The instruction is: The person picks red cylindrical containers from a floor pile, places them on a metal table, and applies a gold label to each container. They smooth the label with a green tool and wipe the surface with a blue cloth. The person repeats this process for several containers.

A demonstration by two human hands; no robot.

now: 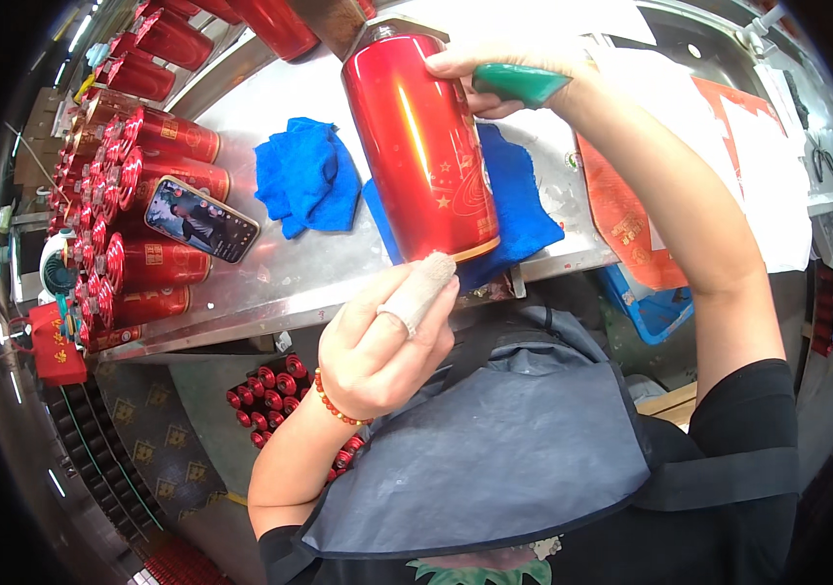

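Cloth (524,200) partly hidden behind red bottle (416,136), upper bottle (278,27) cropped

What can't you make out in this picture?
Head view throughout:
Far side of the red bottle: hidden by its front.
Middle of the blue cloth beneath: covered by the bottle.
Large red canister at top: cut off by the upper edge.
Phone screen details: too small.

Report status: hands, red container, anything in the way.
Right hand gripping upper end of red container, green item at the palm. Left hand at lower end, grip unclear. Blue cloth behind container in view; nothing seen blocking either hand.
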